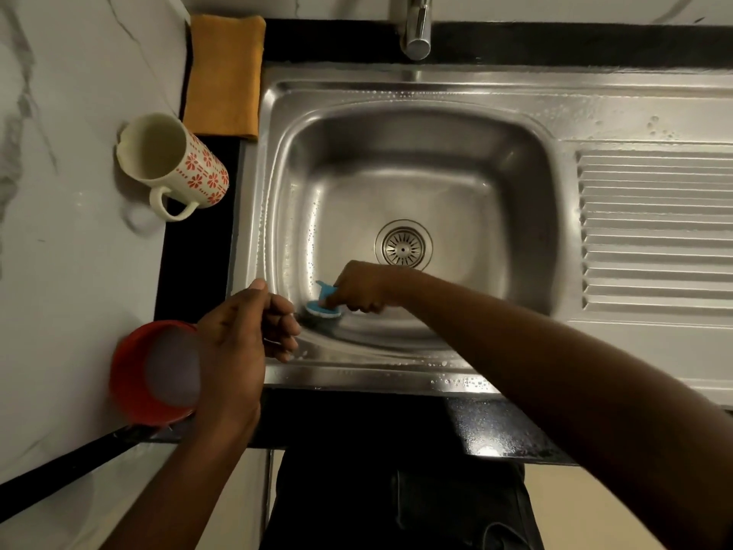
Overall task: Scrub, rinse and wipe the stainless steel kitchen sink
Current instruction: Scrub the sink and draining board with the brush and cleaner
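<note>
The stainless steel sink (412, 125) fills the middle of the head view, wet, with soap bubbles along its rim and a round drain strainer (403, 244) in the basin floor. My right hand (363, 287) is shut on a blue-handled scrub brush (323, 305), pressed against the near-left corner of the basin. My left hand (242, 331) rests on the sink's front-left rim, fingers loosely curled and holding nothing. The faucet (416, 27) stands at the back, with no water running.
A folded orange cloth (224, 73) lies at the sink's back left. A cream mug with red flowers (170, 164) and a red bowl of liquid (158, 375) sit on the marble counter to the left. The ribbed drainboard (654, 228) extends to the right.
</note>
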`<state>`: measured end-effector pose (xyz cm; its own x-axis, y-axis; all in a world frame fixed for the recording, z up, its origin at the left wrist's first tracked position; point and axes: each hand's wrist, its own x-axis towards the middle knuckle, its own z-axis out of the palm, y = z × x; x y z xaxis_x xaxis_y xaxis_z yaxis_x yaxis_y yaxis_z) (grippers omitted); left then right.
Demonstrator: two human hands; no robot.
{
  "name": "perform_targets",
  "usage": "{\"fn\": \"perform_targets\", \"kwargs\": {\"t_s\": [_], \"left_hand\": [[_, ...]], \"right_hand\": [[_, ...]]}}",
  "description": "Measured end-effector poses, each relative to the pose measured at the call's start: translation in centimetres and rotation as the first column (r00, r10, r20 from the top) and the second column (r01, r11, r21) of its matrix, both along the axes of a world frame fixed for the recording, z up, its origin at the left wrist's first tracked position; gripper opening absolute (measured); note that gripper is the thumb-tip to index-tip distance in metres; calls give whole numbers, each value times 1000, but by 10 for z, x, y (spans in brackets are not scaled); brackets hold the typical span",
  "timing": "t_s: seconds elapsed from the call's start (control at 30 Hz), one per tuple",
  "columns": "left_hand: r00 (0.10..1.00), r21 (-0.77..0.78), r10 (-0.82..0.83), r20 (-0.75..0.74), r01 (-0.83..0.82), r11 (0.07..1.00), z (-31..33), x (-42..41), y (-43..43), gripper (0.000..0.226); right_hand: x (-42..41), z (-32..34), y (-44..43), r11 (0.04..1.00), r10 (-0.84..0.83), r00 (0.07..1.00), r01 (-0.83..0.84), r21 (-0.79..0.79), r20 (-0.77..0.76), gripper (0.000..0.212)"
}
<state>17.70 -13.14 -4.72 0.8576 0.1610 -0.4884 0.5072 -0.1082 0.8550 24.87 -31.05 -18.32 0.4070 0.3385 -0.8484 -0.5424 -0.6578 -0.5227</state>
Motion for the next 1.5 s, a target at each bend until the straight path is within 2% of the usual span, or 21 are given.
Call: {"fn": "perform_targets", "kwargs": {"t_s": [0.1,0.2,0.27,0.3,0.37,0.43,0.5,0.67,0.73,0.83,0.93,1.07,1.2,1.27,1.33,1.4,1.5], "left_hand": [[1000,3,-12,2,12,1000,2,-3,0,44],[1000,-12,8,2,-8,1000,3,-3,2,43],[1000,-6,17,-4,-17,1000,2,-3,4,43],[1000,-2,18,-7,-18,1000,1,-3,6,44],[1000,7,15,-13,-15,1000,0,-3,7,44],[1000,13,0,-16,0,1000,-1,-4,6,44],[1000,13,-3,-11,3,1000,0,-4,6,44],[999,22,46,-2,-46,999,7,-7,12,44],[998,30,68,-9,-68,997,6,-9,14,44],[997,31,62,-44,-61,998,3,-13,17,45],[997,26,44,-58,-42,999,3,-15,18,45],[998,20,50,-34,-49,999,7,-15,20,44],[997,12,73,-40,-72,997,9,-17,25,44],[997,8,74,-30,-74,997,13,-19,26,43],[996,0,86,-26,-86,996,17,-23,28,42],[995,-21,98,-35,-99,995,19,-29,33,41],[991,-38,128,-41,-130,991,20,-42,46,40]], "right_hand": [[0,22,-31,997,75,997,-74,20,-25,39],[-20,25,-98,979,177,979,-185,-80,-104,39],[-29,22,-110,968,186,970,-208,-141,-154,37],[-28,18,-100,971,178,976,-195,-140,-125,37],[-16,17,-58,991,118,993,-119,-61,-23,38],[-6,22,-20,998,24,1000,-25,53,15,42],[-2,24,-14,996,23,999,-25,89,23,41],[-29,0,-92,963,230,973,-224,-146,25,47],[-30,-11,-93,959,242,970,-233,-164,36,46],[-14,-25,-38,983,170,976,-158,-92,140,42],[0,-29,9,999,27,990,-23,-32,135,36],[-25,-29,-36,993,13,999,-9,-117,32,47],[-38,-3,-90,965,145,989,-149,-215,-37,53],[-32,17,-99,977,91,993,-104,-187,-79,51],[-26,41,-98,993,-34,995,23,-115,-91,48],[-19,67,-90,989,-142,990,141,-40,-12,42],[-11,109,-62,975,-216,966,206,83,142,28]]}}
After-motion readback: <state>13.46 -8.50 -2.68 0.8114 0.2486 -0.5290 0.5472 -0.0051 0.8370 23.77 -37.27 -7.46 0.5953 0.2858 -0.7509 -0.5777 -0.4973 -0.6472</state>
